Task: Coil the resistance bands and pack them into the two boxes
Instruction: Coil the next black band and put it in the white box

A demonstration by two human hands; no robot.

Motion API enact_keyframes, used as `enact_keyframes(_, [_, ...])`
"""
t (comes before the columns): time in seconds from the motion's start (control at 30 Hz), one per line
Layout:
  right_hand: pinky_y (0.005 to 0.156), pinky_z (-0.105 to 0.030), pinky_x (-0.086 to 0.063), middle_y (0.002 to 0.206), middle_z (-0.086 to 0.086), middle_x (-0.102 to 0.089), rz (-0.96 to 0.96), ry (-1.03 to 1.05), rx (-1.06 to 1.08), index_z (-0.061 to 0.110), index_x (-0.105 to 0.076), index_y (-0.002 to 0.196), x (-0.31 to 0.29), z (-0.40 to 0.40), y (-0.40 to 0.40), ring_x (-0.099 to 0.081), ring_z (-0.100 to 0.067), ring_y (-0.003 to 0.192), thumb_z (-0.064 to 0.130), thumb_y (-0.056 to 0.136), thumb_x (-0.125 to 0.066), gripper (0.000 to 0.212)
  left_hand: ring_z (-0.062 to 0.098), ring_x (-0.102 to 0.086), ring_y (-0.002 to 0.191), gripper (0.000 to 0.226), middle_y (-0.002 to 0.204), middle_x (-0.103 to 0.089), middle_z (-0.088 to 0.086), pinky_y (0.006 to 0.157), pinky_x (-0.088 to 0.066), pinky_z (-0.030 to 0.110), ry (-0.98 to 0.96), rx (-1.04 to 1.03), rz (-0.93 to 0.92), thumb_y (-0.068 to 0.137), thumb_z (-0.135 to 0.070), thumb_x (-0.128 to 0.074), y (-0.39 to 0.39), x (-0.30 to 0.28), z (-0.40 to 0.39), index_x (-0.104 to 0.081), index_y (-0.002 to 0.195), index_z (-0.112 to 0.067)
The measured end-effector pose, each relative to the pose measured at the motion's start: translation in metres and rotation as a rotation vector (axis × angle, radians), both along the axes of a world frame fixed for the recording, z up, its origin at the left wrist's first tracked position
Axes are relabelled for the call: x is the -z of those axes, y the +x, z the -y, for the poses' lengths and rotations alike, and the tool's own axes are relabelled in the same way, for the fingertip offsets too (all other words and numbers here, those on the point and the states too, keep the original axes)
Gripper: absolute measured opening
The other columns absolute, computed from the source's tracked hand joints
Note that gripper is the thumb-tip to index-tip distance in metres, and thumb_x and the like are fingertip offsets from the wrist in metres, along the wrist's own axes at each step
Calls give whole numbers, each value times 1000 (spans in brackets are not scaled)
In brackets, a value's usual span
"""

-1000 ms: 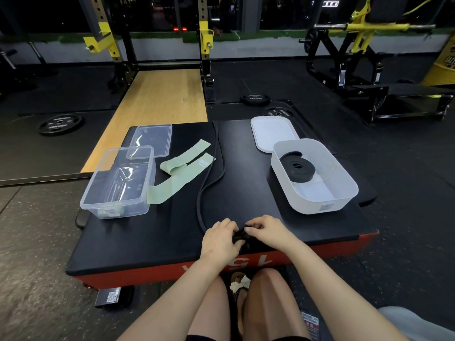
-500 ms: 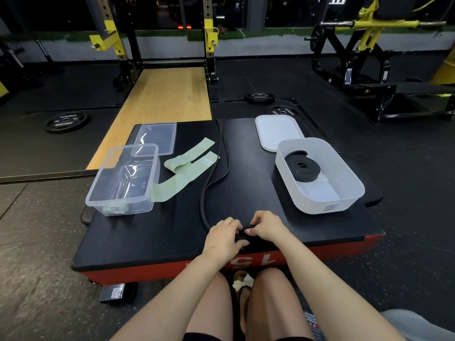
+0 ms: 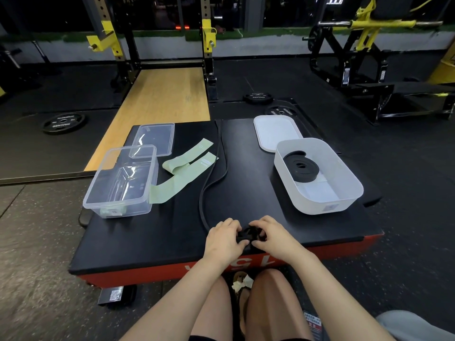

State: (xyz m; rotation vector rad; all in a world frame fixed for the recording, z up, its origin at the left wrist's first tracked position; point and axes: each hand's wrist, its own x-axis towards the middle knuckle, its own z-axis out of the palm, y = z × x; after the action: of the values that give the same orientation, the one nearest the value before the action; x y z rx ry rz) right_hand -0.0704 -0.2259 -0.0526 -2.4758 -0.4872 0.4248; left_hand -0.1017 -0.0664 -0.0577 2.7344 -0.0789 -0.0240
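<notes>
1. Left hand point(image 3: 222, 238) and right hand point(image 3: 273, 233) both curl fingers round the rolled end of a long black rubber resistance band point(image 3: 248, 235) at the near edge of the black padded tabletop point(image 3: 172, 230)
2. Band's loose length runs away up the tabletop centre
3. White opaque plastic box point(image 3: 344, 193), right, holds a coiled black band point(image 3: 300, 167); white lid point(image 3: 275, 131) behind it
4. Clear plastic box point(image 3: 118, 207), left; pale green flat bands point(image 3: 182, 173) just beside it
</notes>
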Motion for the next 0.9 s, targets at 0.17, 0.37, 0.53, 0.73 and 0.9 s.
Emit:
enact_keyframes(0.17, [82,-28,-44,107,9,-46,81,-132,-217,21,-57,126,-10,-4,19,-45,-9,82,23,82,-71,46,14,-55,101,33,107,-56,-8,92,-41,29,-33,54,-61,83,-41,-65,6,-5,-7,-57,110,-22])
enact_keyframes(0.37, [78,-28,-40,115,3,-52,82,-229,-364,23,-59,126,-21,-5,33,-45,-9,80,22,82,-71,46,13,-55,106,33,115,-57,-6,90,-38,27,80,350,-148,84,-29,-67,25,-22,-32,-58,115,-21])
enact_keyframes(0.53, [77,-24,-38,121,0,-49,23,-245,-452,20,-60,126,-25,-14,43,-47,-12,79,10,80,-71,49,17,-53,110,30,116,-57,-3,90,-40,31,237,495,-120,87,-27,-62,36,-28,-41,-58,116,-20])
enact_keyframes(0.73, [78,-22,-37,111,-1,-41,-54,-229,-427,18,-58,127,-24,-22,48,-47,-15,84,4,79,-71,52,18,-51,111,33,119,-54,-4,86,-42,31,196,441,-40,89,-31,-59,28,-20,-44,-54,121,-23])
enact_keyframes(0.9, [82,-24,-43,110,2,-46,-49,-166,-356,18,-50,132,-22,-20,43,-48,-13,86,5,77,-72,61,19,-51,112,35,128,-51,-6,88,-39,29,219,455,25,93,-31,-53,21,-15,-45,-54,127,-30])
